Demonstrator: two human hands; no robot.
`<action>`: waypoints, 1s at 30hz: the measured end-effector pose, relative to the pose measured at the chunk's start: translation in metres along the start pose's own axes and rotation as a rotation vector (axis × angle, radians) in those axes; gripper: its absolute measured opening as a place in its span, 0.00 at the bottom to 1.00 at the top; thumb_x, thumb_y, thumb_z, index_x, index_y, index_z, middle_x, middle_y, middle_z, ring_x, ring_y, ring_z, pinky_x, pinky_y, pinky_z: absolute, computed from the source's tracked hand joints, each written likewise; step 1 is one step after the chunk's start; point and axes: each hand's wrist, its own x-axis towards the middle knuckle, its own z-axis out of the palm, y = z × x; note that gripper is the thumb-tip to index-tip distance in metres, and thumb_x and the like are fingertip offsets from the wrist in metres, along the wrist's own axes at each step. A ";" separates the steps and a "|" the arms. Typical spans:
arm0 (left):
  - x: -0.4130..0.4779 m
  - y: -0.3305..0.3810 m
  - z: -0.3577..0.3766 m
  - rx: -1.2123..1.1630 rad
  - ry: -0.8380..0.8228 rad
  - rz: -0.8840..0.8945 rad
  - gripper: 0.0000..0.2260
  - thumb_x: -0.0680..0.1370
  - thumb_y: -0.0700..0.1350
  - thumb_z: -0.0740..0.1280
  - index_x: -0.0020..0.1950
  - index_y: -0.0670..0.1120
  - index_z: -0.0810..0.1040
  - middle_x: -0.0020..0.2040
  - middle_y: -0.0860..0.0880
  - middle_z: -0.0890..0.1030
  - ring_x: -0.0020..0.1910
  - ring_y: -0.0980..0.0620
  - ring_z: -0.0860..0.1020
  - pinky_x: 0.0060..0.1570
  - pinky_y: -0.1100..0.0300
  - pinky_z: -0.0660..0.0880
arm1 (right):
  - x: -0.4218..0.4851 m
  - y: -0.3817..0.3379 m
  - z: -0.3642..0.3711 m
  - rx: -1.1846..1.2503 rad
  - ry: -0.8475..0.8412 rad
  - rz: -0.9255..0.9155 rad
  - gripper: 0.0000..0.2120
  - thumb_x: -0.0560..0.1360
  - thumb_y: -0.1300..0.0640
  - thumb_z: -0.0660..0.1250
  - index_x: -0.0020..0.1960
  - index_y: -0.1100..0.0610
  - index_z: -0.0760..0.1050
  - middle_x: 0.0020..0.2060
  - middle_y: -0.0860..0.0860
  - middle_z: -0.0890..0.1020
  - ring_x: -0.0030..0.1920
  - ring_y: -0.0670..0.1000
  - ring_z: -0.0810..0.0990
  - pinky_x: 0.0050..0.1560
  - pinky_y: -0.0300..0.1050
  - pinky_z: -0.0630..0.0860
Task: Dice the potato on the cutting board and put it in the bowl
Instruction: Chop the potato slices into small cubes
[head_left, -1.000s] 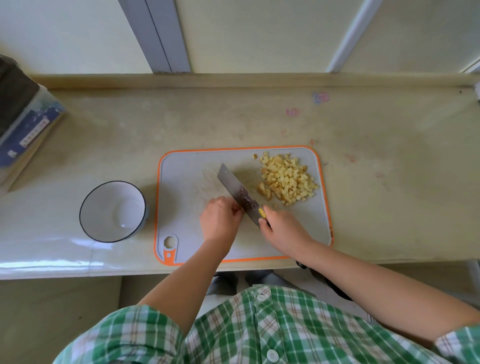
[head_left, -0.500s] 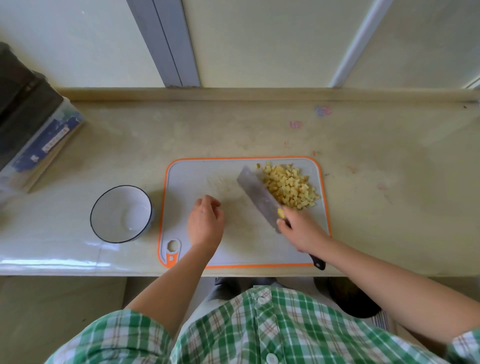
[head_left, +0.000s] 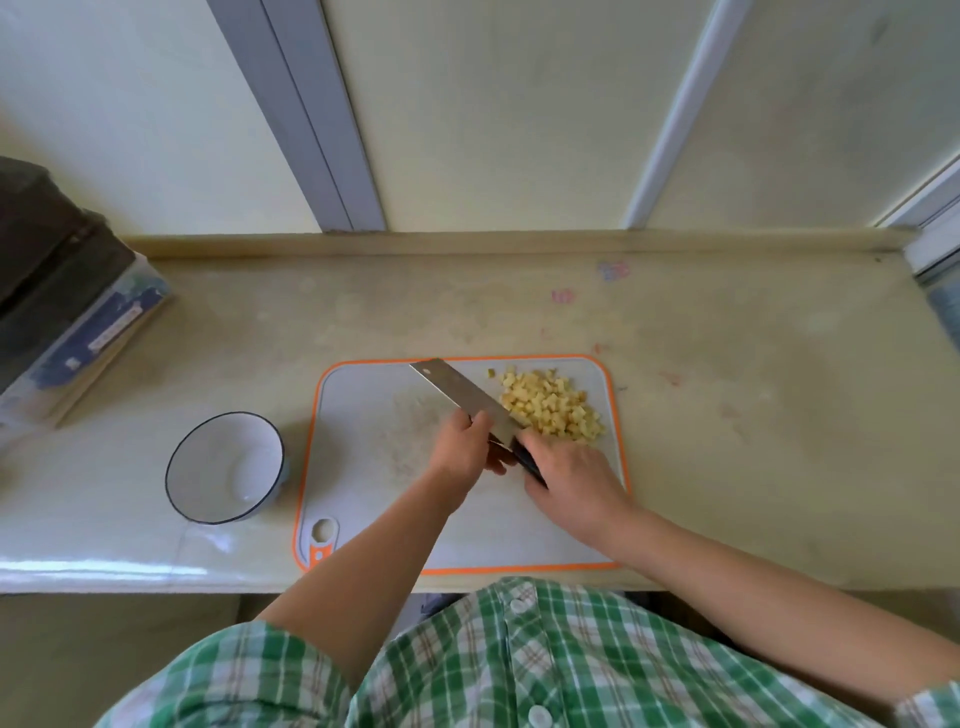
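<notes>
A grey cutting board (head_left: 363, 415) with an orange rim lies on the counter. A pile of diced potato (head_left: 553, 410) sits at its far right corner. My right hand (head_left: 571, 478) grips the dark handle of a cleaver-style knife (head_left: 457, 392), whose blade points up and left just beside the pile. My left hand (head_left: 462, 447) is at the heel of the blade, with fingers over it and the thumb below. An empty white bowl (head_left: 218, 457) with a dark rim stands left of the board.
A dark box on a blue and white container (head_left: 78, 322) occupies the counter's left end. A raised ledge (head_left: 519, 241) runs along the wall at the back. The beige counter (head_left: 753, 415) extends right of the board, and its front edge is near my body.
My left hand has moved right from the board's middle onto the blade. The knife has swung slightly away from the potato pile.
</notes>
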 end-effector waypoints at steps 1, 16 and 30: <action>0.000 0.001 0.002 -0.005 0.060 -0.024 0.12 0.80 0.39 0.56 0.50 0.33 0.75 0.32 0.41 0.79 0.27 0.46 0.77 0.28 0.58 0.74 | 0.000 0.002 0.000 0.048 -0.005 -0.021 0.11 0.77 0.53 0.61 0.58 0.55 0.70 0.45 0.52 0.79 0.43 0.56 0.79 0.37 0.49 0.73; -0.009 0.003 -0.010 0.071 0.230 -0.105 0.04 0.78 0.43 0.54 0.47 0.44 0.66 0.35 0.43 0.64 0.23 0.50 0.69 0.39 0.53 0.67 | 0.015 0.031 0.010 0.351 -0.200 0.109 0.27 0.73 0.30 0.37 0.71 0.28 0.53 0.75 0.40 0.38 0.75 0.53 0.36 0.73 0.57 0.39; -0.008 0.014 -0.004 0.258 0.242 -0.071 0.11 0.79 0.42 0.54 0.38 0.41 0.68 0.25 0.46 0.73 0.22 0.48 0.74 0.29 0.59 0.69 | 0.015 0.015 -0.023 0.267 -0.185 0.122 0.42 0.66 0.22 0.42 0.73 0.43 0.60 0.61 0.49 0.66 0.59 0.51 0.69 0.61 0.50 0.67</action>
